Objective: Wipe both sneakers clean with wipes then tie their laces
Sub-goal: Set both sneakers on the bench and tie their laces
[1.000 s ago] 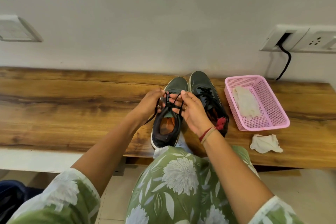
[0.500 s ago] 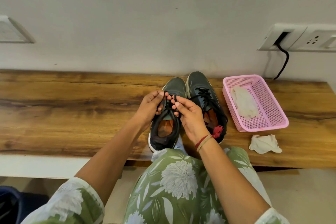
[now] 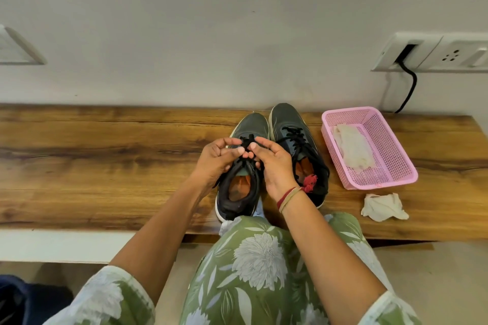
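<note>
Pinching the black laces (image 3: pixel 247 143) from both sides: between thumb and fingertips of the left hand (image 3: pixel 217 162), and between those of the right hand (image 3: pixel 274 166). Fingers curled, both grips closed on lace just above the tongue. Directly beneath, the left sneaker (image 3: pixel 252 124), dark, toe toward the wall, heel at the near edge of the table (image 3: pixel 105 161). Close against it on the right, the second sneaker (image 3: pixel 286 117), cord criss-crossed over its tongue; tied or not, cannot tell. Around the right wrist, red and tan threads (image 3: pixel 289 196). Further right, apart from the shoes, a pink basket (image 3: pixel 408 175) with a flat white wipe (image 3: pixel 351 150) inside. Just in front of the basket, on the bare wood, a crumpled wipe (image 3: pixel 383 207). Behind, on the wall, a socket plate (image 3: pixel 449 53) with a black cable (image 3: pixel 410 87) hanging down.
</note>
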`<state>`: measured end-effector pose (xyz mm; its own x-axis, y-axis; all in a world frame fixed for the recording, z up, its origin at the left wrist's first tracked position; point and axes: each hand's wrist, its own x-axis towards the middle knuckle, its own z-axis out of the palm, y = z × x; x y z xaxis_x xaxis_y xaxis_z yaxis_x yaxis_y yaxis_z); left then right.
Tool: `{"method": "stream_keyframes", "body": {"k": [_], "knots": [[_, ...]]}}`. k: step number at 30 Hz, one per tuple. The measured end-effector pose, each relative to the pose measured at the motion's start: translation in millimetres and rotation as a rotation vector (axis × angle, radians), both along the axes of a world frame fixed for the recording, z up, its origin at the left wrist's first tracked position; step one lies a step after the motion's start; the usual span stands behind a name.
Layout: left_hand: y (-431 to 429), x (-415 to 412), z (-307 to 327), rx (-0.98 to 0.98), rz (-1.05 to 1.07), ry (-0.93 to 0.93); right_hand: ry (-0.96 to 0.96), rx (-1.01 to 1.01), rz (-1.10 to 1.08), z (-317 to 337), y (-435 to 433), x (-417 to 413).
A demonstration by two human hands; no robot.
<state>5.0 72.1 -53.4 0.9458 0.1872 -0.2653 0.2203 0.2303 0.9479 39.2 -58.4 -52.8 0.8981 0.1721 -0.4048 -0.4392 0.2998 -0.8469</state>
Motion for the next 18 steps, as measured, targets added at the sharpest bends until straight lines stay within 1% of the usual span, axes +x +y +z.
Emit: {"method": "stream_keyframes", "body": {"k": [3, 8, 12, 15, 18], "knots": [[-1, 2, 2, -0.010, -0.015, -0.038, -0.025, -0.031, 0.098, 4, -2, 4], [-1, 4, -2, -0.018, 0.048, -0.082, -0.050, -0.079, 0.233, 5, -4, 11], [-6, 5, 3, -0.034, 0.006, -0.086, -0.042, -0.121, 0.253, 6, -1, 14], [-6, 9, 6, -0.040, 0.027, -0.056, -0.042, -0.069, 0.225, 5, -1, 13], [-3, 13, 0, 0.032, 0.088, -0.015, -0.027, 0.024, 0.276, 4, -7, 10]]}}
